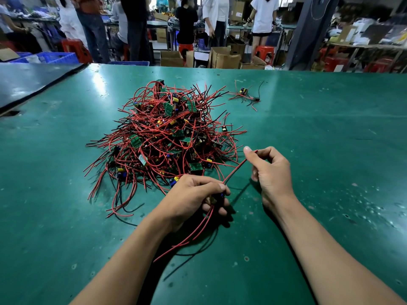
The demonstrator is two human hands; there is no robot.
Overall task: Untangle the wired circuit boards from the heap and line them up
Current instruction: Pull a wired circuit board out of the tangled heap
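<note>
head camera looks down on a green table (308,150) with the heap (167,133) of red and black wires and small green boards at its centre. just in front of it, the left hand (193,194) curls round one wired board (217,198), mostly hidden. the right hand (273,172) pinches the end of a red wire (235,170) running from the left. one separate board (243,91) lies beyond the heap.

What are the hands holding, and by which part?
The left hand grips a wired circuit board by its body, mostly hidden; the right hand pinches the tip of a red wire stretched from it.
</note>
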